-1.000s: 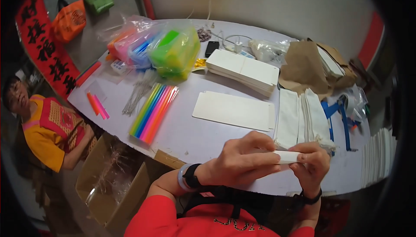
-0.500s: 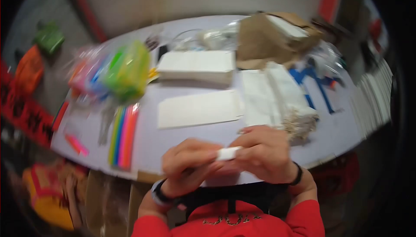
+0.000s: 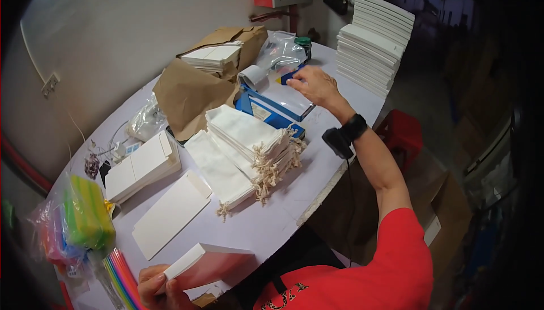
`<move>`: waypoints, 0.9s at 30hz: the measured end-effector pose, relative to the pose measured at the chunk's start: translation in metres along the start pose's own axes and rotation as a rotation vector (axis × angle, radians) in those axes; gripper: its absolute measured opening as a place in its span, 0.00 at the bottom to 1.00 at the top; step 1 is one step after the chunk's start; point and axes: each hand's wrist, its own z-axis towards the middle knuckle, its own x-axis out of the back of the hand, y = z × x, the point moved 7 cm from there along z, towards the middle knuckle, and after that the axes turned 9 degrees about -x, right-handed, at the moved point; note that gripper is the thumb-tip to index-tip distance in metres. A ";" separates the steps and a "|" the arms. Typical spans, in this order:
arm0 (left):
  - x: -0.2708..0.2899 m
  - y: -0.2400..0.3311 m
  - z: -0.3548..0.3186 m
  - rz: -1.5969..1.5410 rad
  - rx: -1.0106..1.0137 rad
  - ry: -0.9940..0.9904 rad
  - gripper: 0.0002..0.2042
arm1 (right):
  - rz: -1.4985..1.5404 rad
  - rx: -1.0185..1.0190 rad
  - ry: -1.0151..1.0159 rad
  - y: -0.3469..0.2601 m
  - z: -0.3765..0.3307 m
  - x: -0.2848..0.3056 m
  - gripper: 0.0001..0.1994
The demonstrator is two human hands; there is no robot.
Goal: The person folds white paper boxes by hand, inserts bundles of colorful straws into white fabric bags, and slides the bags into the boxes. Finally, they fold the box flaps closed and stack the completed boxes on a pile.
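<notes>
Low in the view, my left hand (image 3: 157, 286) grips one end of a slim white box (image 3: 212, 267), its side tinted pink. The box is tilted over the table's near edge. My right hand (image 3: 316, 86) reaches far across the table, beside a small blue and yellow item (image 3: 288, 75) and over a clear plastic sheet. Its fingers are bent and slightly blurred, and whether they grip anything does not show. A white roll (image 3: 252, 77) and blue strips (image 3: 275, 103) lie close to this hand.
White drawstring pouches (image 3: 243, 134) are piled mid-table. Flat white cartons (image 3: 173, 216), stacked white boxes (image 3: 144, 165) and brown paper (image 3: 195, 94) lie left of them. Bagged coloured goods (image 3: 85, 213) are at far left. Tall white stacks (image 3: 374, 43) and a red stool (image 3: 401, 137) stand at right.
My view has turned right. My hands, earlier together on a small white piece or box end, are now apart: the left keeps the white box, the right has stretched out far right.
</notes>
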 end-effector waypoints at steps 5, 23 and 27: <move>0.002 0.001 -0.001 0.065 0.028 0.014 0.11 | 0.389 -0.533 -0.816 0.063 -0.011 -0.067 0.16; -0.004 0.010 0.008 0.019 0.010 0.201 0.09 | 0.455 -0.449 -0.913 0.046 -0.046 -0.019 0.14; 0.003 -0.003 0.008 -0.011 0.020 0.150 0.09 | 0.810 -0.570 -0.739 0.059 -0.092 -0.035 0.13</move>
